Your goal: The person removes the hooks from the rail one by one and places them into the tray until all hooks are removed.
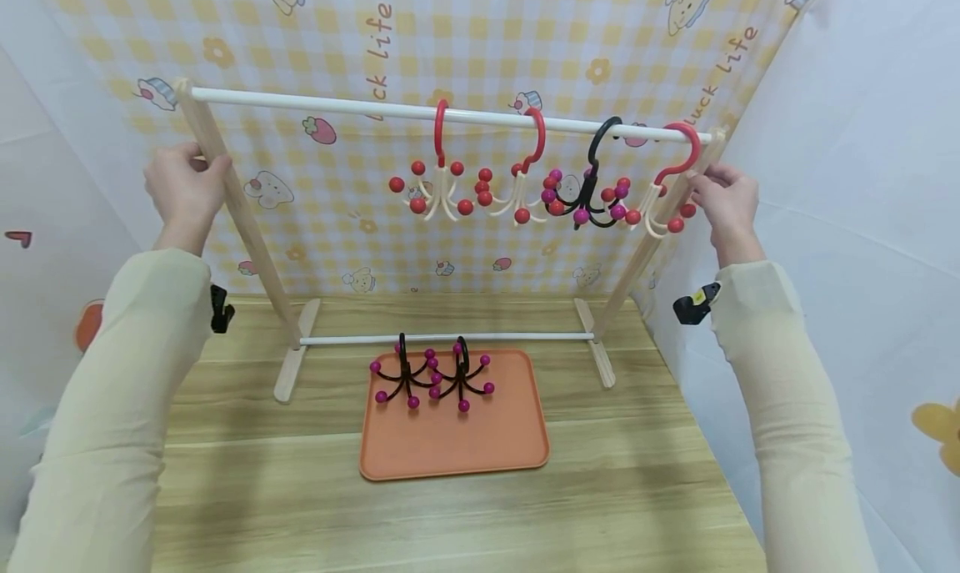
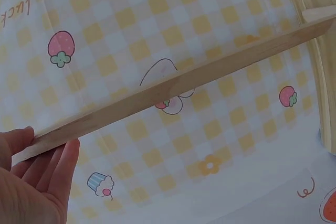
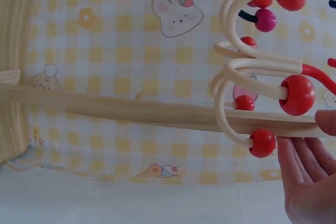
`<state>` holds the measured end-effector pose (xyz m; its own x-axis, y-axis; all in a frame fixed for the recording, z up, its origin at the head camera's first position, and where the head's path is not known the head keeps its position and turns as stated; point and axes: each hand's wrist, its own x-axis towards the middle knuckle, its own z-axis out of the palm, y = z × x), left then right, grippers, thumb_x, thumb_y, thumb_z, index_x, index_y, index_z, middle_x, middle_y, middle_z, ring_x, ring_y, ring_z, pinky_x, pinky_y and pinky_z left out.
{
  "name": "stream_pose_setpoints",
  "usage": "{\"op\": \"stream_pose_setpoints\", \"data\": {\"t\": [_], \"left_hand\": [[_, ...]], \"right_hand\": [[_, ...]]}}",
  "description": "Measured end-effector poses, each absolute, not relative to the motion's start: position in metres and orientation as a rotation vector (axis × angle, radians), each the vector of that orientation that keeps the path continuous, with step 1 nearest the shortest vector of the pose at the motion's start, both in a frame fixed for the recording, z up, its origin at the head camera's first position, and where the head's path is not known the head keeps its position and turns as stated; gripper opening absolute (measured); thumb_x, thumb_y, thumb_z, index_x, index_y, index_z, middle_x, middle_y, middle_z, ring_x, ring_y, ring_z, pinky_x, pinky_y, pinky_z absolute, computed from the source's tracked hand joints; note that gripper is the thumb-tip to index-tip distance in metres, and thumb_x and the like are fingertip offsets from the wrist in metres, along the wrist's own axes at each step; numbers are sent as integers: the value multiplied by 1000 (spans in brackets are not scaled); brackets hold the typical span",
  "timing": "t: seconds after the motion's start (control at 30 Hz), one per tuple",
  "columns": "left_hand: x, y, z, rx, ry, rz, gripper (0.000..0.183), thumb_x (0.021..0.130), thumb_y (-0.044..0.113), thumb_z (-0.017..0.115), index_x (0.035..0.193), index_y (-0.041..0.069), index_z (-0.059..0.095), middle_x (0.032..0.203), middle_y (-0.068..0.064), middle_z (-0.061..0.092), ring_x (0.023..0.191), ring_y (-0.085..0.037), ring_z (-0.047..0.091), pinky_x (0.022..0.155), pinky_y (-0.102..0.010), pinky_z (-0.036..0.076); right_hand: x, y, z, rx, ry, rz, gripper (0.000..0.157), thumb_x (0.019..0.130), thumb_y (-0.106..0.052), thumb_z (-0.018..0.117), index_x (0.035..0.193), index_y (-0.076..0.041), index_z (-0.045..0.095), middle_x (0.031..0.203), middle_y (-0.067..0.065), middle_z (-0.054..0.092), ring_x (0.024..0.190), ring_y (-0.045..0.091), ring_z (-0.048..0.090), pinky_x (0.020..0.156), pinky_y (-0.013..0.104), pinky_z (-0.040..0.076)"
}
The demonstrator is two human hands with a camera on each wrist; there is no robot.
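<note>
Against gingham cloth, left hand (image 1: 186, 188) and right hand (image 1: 723, 198) each grip the rack (image 1: 450, 114) by its posts.

A makeshift recording booth: cartoon-print backdrop cloth (image 1: 480, 47) and white sheets (image 1: 862, 139) enclosing a wooden bench (image 1: 637, 490).

Wooden rack (image 1: 247, 223) stands upright (four hooks hung).

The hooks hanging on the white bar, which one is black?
The third hook from the left: black with purple balls, between two red ones. The other three are red and cream.
</note>
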<state>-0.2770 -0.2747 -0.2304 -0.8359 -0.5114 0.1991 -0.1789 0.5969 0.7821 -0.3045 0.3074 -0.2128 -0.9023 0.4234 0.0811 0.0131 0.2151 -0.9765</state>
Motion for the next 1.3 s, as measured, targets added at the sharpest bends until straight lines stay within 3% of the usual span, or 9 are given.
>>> {"op": "stream_pose_setpoints", "data": {"t": [0.3,0.53,0.63,0.77,1.03,1.3], "left_hand": [[-278,-277,-232,537,-2430,-1127,45,88,34,47,124,8,51,116,-10,55,111,-25,46,62,-15,40],[-279,-276,-231,530,-2431,-1149,43,88,33,48,124,10,51,119,-13,53,97,-16,54,65,-15,43],[-279,-276,-230,527,-2429,-1153,43,88,33,48,125,10,51,118,-12,53,103,-19,51,66,-17,43],[-279,-277,-230,521,-2422,-1141,44,88,33,48,124,9,52,116,-9,56,110,-23,47,63,-15,40],[-280,-277,-231,521,-2429,-1123,44,88,33,48,124,9,52,118,-13,53,98,-16,55,70,-19,45],[-279,-277,-232,528,-2433,-1107,44,88,33,48,124,9,51,117,-13,53,108,-22,50,72,-21,45]], "right_hand": [[-294,305,-197,-375,-1935,1877,45,78,-25,67,118,-11,54,115,3,53,104,12,50,91,20,35],[-281,296,-180,-323,-1757,1892,42,75,-23,70,114,-11,58,112,0,55,99,8,49,88,18,37],[-275,288,-175,-264,-1724,1928,40,74,-20,71,111,-10,59,111,2,56,99,9,50,86,18,38],[-269,270,-172,-155,-1731,1980,38,71,-19,74,105,-8,61,109,4,57,98,12,53,86,19,39],[-263,222,-184,66,-1873,2061,31,75,-9,70,104,-2,61,103,8,60,93,17,56,85,24,42],[-262,176,-204,185,-2164,1949,35,79,-16,67,110,-2,58,104,10,60,96,20,56,84,26,43]]}}
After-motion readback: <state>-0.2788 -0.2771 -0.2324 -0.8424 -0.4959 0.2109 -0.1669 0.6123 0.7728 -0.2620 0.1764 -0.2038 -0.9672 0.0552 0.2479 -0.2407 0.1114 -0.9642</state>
